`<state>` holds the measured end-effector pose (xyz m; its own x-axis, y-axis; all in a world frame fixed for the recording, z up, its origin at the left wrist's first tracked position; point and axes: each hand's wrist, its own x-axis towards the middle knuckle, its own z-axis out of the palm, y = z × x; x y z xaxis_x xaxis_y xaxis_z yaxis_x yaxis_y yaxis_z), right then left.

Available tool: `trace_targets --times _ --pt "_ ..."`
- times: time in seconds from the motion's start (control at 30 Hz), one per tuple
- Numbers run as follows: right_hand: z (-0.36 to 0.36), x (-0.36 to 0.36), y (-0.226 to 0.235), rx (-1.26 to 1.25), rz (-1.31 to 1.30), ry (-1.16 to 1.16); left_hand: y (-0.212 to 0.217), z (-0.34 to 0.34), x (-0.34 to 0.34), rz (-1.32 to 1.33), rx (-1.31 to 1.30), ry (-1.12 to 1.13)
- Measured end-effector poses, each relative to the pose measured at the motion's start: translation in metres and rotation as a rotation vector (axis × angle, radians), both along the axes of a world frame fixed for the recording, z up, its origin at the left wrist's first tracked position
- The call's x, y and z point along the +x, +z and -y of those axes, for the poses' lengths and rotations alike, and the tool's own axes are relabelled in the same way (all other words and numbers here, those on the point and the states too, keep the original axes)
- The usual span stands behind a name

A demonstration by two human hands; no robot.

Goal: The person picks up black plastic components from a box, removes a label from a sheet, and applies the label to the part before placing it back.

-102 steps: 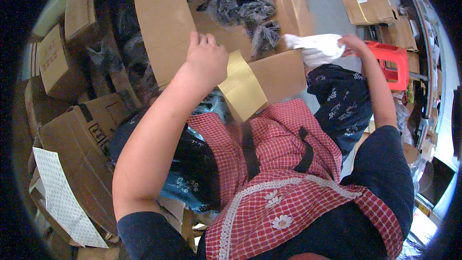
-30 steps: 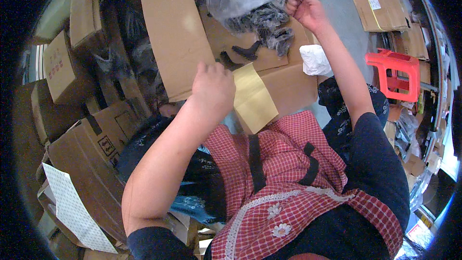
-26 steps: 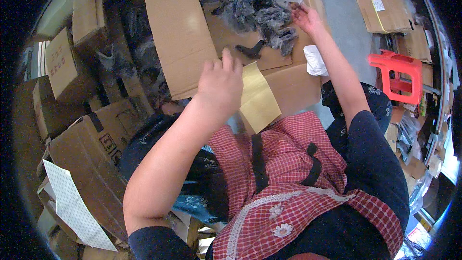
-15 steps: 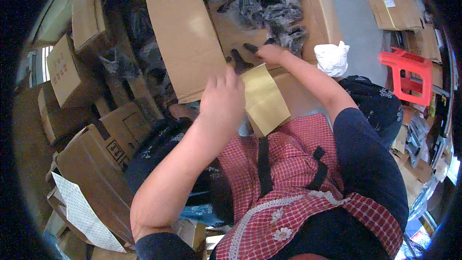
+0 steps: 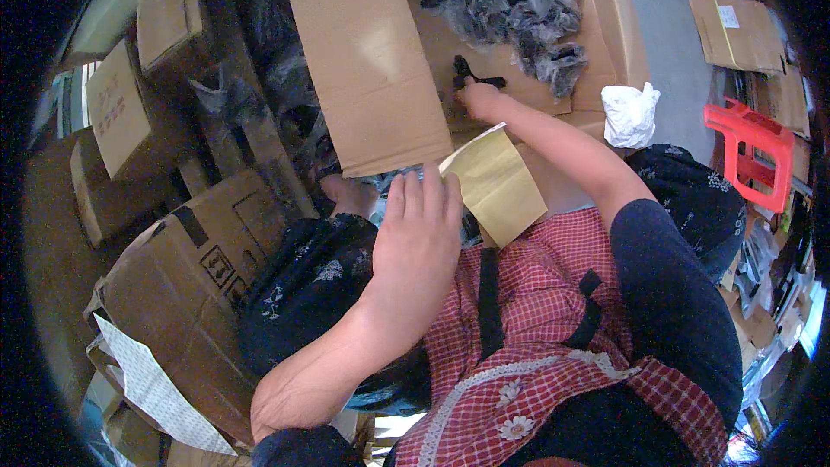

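My left hand (image 5: 421,223) is over my lap at the near edge of a cardboard flap, its fingers stretched out with nothing visible in them. My right hand (image 5: 481,100) reaches into the open cardboard box (image 5: 627,35), fingers closed on a small black part (image 5: 471,77) with short arms, whose exact kind I cannot make out. Part of that grip is hidden behind the hand. Between my two arms stands a yellowish sheet-like piece (image 5: 501,190), leaning at the box's near side. Beyond my right hand lie several black parts in clear plastic bags (image 5: 536,22).
A long cardboard flap (image 5: 372,69) covers the box's left side. A white crumpled bag (image 5: 629,115) sits at its right edge, with a red plastic stool (image 5: 756,151) farther right. Cardboard boxes (image 5: 199,285) crowd the left. My checked apron (image 5: 536,285) covers my lap.
My left hand has moved nearer to me, away from the box, and its fingers have straightened. My right hand stays in the box with the black part, now turned differently. The view has shifted slightly.
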<state>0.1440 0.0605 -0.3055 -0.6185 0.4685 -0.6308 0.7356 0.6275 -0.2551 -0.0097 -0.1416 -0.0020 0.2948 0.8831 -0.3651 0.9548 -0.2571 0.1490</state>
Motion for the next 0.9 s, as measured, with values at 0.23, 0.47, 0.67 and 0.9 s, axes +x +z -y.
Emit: trace_targets --times 0.23,0.47,0.67,0.9 --pt "-0.016 0.019 -0.025 -0.021 -0.047 -0.223 -0.009 0.004 -0.003 0.017 0.047 0.075" --pt "0.004 0.025 -0.025 0.042 -0.065 -0.169 -0.01 -0.007 -0.002 0.1 0.151 0.027" --pt "-0.049 0.032 0.12 -0.65 -0.619 -0.991 -0.027 -0.046 -0.046 0.103 -0.15 0.113" --pt "-0.044 0.066 0.29 0.331 -1.008 -0.448 -0.006 -0.123 -0.054 1.226 0.078 0.7"
